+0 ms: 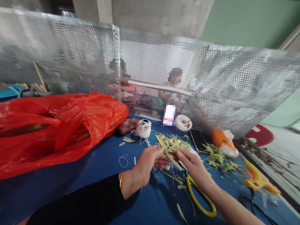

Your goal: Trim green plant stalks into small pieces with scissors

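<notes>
Over the middle of the blue table, my left hand (145,164) pinches pale green leaf strips (174,145), which cross each other near its fingertips. From the right, my right hand (195,167) meets them with thumb and fingers pressed together on the same strips. A gold bangle (121,179) circles my left wrist. Scissors with yellow handles (203,206) lie below my right hand, their blades partly hidden. Beyond the fingers is a heap of small cut leaf pieces (172,140), and loose scraps are scattered beneath. A ball of white string (143,128) sits behind my left hand.
A red plastic bag (70,122) fills the left. A perforated metal screen (150,59) stands behind, with people beyond. A tape roll (183,122), a dark phone (198,140), an orange-and-white packet (225,142), green trimmings (217,156) and a yellow glue gun (259,179) lie rightward.
</notes>
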Demonstrator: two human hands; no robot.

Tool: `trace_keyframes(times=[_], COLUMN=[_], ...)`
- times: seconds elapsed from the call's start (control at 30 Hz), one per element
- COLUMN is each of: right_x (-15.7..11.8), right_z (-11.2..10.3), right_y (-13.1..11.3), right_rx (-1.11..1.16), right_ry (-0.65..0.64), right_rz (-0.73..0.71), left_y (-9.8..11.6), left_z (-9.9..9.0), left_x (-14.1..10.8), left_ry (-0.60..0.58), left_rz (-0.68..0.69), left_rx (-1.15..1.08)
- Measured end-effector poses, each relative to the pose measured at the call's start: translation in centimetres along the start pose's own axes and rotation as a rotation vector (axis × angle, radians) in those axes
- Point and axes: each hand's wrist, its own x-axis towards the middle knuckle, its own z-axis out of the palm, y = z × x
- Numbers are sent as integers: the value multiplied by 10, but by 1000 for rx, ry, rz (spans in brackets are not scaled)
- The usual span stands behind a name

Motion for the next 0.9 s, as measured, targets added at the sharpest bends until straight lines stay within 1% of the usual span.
trace_keyframes(times=[0.07, 0.1, 0.23, 0.3, 0.47, 0.53, 0.6, 0.73, 0.83, 0.9], right_x=[0, -1, -16, -27, -51, -55, -57, -60, -63, -64], right_z=[2, 4, 14, 18, 21, 23, 28, 41, 49, 52], right_y=[-4, -6, -12, -13, -13, -14, -17, -22, -22, -20], right_rx=[196, 243, 255, 274, 334, 374, 423, 525, 574, 588], right_ry=[45, 70, 218, 265, 345, 351, 346, 337, 347, 363], right_rz=[85, 103, 88, 87, 97, 103, 106, 104, 105, 110], left_y=[2, 2, -1, -4, -14, -18, -20, -26, -30, -33], left_z=[1, 2, 5, 8, 19, 23, 24, 21, 18, 17], left_x=[-3, -5, -12, -17, -31, -37, -45, -61, -69, -69], left_ry=[-33, -53, -135, -126, -152, -139, -94, -1, 20, 13], left_rz=[-22, -26, -1, -2, -18, -13, 14, 82, 107, 118], left_rx=[-5, 17, 219, 299, 369, 383, 390, 403, 418, 430])
